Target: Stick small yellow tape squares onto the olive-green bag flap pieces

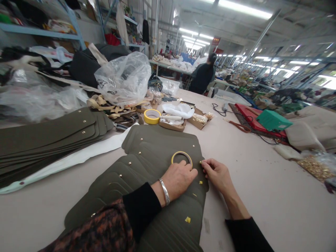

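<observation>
My left hand (178, 177), with a silver bracelet at the wrist, is closed around the near edge of a narrow yellow tape roll (174, 154). The roll is tilted up above dark olive panels (154, 140), which lie overlapped and carry small gold studs. At the panels' right edge, my right hand (215, 171) pinches a small piece of yellow tape (201, 162) between thumb and forefinger. Below it, a few yellow tape bits stick to the olive surface, one (188, 219) near the front. My left fingertips are partly hidden behind the hand.
Another stack of olive panels (52, 136) lies left, beside a long white strip (78, 159). Behind are a thicker yellow tape roll (152, 116), open boxes (201, 119) and plastic bags (126, 77). A green box (274, 120) stands right. A person (202, 77) sits farther back.
</observation>
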### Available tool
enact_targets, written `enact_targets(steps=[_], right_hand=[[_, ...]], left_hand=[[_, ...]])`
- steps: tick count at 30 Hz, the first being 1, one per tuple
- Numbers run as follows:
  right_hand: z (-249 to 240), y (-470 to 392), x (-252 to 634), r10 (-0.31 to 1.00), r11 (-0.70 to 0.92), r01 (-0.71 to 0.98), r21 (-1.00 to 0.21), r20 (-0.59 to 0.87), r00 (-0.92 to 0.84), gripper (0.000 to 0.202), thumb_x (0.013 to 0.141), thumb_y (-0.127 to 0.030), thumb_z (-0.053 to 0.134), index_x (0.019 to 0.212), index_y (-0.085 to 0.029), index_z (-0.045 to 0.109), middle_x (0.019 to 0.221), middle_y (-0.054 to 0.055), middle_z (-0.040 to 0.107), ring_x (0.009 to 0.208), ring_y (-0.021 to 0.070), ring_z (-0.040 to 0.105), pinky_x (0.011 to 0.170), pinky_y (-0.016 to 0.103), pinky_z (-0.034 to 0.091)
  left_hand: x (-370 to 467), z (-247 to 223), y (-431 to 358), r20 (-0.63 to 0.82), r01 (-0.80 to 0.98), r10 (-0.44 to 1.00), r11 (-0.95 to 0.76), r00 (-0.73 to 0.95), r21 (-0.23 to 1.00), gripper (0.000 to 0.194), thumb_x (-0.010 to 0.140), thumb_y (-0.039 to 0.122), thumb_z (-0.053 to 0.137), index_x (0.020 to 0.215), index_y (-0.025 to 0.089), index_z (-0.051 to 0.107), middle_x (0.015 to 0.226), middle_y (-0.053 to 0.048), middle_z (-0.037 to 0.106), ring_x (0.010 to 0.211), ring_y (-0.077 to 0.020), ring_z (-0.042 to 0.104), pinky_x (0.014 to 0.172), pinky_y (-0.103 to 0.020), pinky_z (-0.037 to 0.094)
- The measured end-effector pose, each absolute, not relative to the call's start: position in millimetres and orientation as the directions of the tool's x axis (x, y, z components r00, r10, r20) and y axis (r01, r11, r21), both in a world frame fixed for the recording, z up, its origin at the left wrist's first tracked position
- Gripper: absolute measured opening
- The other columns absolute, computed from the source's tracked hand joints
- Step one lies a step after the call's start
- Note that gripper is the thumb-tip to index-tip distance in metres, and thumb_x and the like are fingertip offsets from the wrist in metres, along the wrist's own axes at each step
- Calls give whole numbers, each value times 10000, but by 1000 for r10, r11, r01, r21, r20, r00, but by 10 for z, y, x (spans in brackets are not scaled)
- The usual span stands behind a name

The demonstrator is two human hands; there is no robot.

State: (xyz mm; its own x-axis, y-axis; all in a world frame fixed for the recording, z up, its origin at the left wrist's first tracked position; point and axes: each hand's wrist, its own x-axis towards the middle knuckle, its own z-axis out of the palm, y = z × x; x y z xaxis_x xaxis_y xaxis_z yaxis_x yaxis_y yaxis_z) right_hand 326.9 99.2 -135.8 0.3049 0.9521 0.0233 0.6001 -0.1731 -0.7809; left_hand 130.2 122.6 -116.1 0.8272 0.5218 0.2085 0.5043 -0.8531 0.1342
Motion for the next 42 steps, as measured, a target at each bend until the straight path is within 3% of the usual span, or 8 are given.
enact_targets(steps=[7,10,15,17,21,32,38,42], right_hand=[[-1327,1058,3193,945,-72,819,-570,224,239,241,785,-389,531,696,-201,655,725,49,712,638,180,623,634,291,463],[-1335,1098,3218,948,-128,801,-585,164,272,207,761,-369,551,713,-204,667,683,41,705,588,172,623,585,283,473],[-1361,1048,3306,938,-189,632,-751,52,342,424,800,-441,553,1101,-147,610,588,5,656,458,152,592,452,267,486],[-1361,999,3317,944,-91,636,-766,138,301,359,826,-447,537,1008,-156,641,699,46,693,569,164,632,525,282,519],[-1329,975,3277,940,116,823,-555,329,89,229,843,-347,513,853,-193,682,856,74,723,771,194,659,752,331,511],[-1316,1205,3316,966,-209,850,-484,30,255,255,773,-357,536,644,-200,691,599,37,689,576,192,628,534,279,417],[-1274,1117,3339,969,-109,809,-578,120,216,357,822,-398,476,1052,-198,664,1029,66,703,787,177,643,713,300,485],[-1298,1092,3328,968,-70,759,-647,140,208,365,813,-376,506,1090,-185,646,972,69,701,759,179,630,727,332,497]], left_hand=[[1292,-1155,1214,214,506,525,-851,824,141,112,915,128,424,870,172,517,856,-54,589,801,-226,536,620,-319,500],[1286,-1155,1214,219,505,525,-851,822,144,107,917,132,425,879,172,516,864,-52,583,800,-224,534,621,-318,499],[1268,-1158,1210,219,519,540,-842,813,149,121,919,124,411,878,173,513,877,-55,578,795,-221,529,622,-321,500],[1268,-1161,1211,217,515,537,-843,815,152,120,916,120,413,876,174,512,872,-55,579,804,-224,525,627,-320,498],[1276,-1162,1223,203,530,551,-834,809,153,132,923,124,395,886,176,511,876,-61,578,830,-236,516,611,-320,487],[1243,-1142,1268,199,542,557,-831,807,127,132,921,129,390,900,176,512,867,-61,571,816,-226,512,723,-367,443],[1179,-1047,1278,211,507,528,-849,823,148,123,942,173,396,912,174,516,885,-56,571,824,-206,501,739,-335,428],[1105,-983,1267,234,475,513,-857,826,198,141,953,178,386,925,178,524,919,-53,566,844,-195,495,757,-319,430]])
